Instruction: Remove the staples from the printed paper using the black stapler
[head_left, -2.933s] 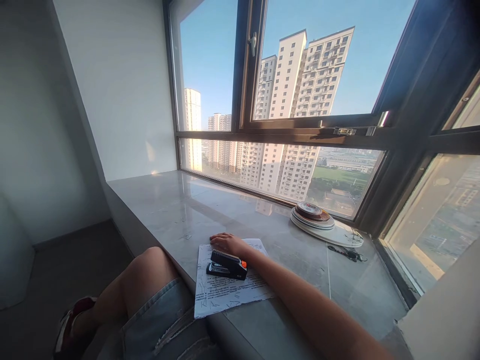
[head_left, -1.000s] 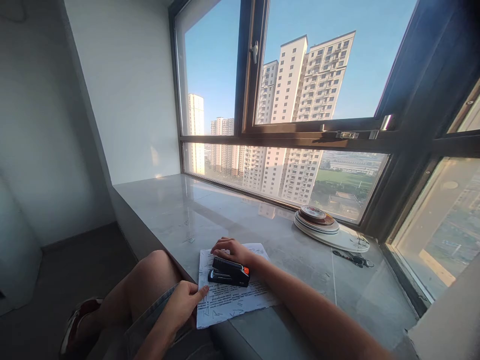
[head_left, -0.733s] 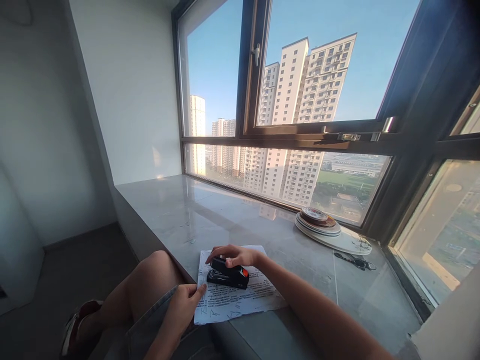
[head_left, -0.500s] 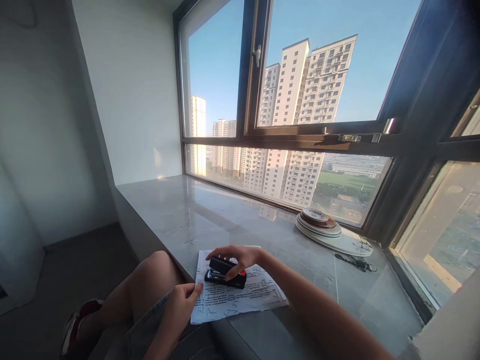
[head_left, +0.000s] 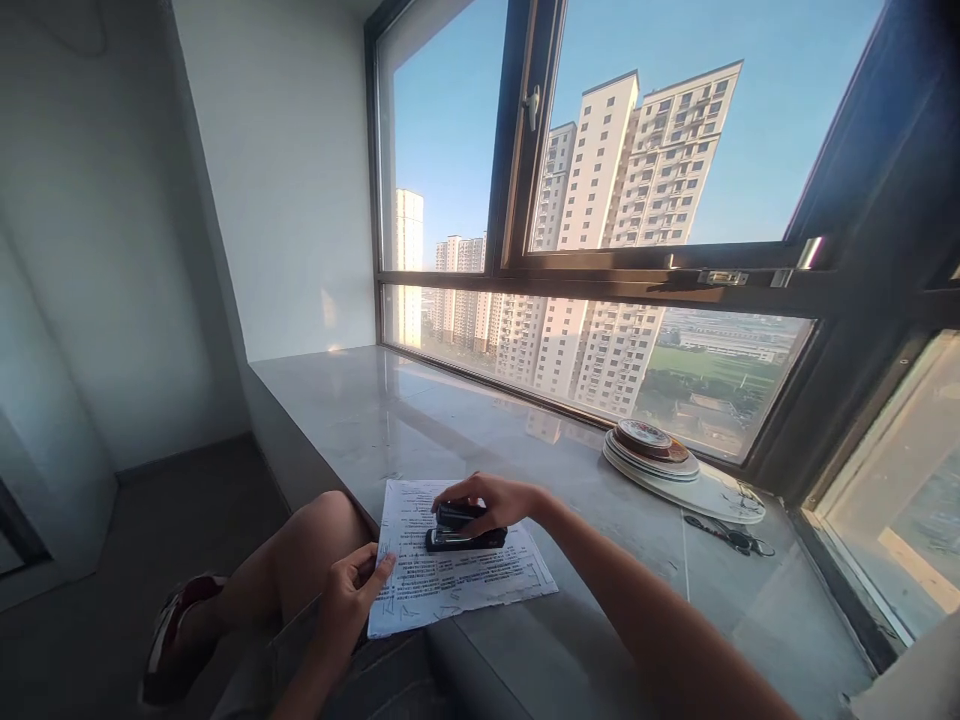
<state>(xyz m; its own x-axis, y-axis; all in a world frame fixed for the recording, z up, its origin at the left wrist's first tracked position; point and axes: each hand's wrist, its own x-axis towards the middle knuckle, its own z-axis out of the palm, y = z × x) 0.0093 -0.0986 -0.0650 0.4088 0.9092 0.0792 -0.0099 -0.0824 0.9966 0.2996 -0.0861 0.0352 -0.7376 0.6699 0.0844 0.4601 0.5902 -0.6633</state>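
Printed papers point(head_left: 480, 580) lie on the grey window sill, their near left part reaching past its front edge. My left hand point(head_left: 351, 590) pinches their left edge between thumb and fingers. On top of the sheets is a black stapler point(head_left: 466, 538), with my right hand point(head_left: 487, 500) closed around its upper part from above. The stapler lies roughly level, pointing left, its upper arm raised a little from the base.
A stack of plates point(head_left: 649, 452) rests on a white board point(head_left: 731, 500) by the window. Keys point(head_left: 731, 538) lie just in front of it. The sill's front edge point(head_left: 307, 440) runs beside my bent knee point(head_left: 322, 535).
The view has turned slightly left. The papers have shifted and turned a little under the stapler, showing more print to its left. Both hands keep their holds.
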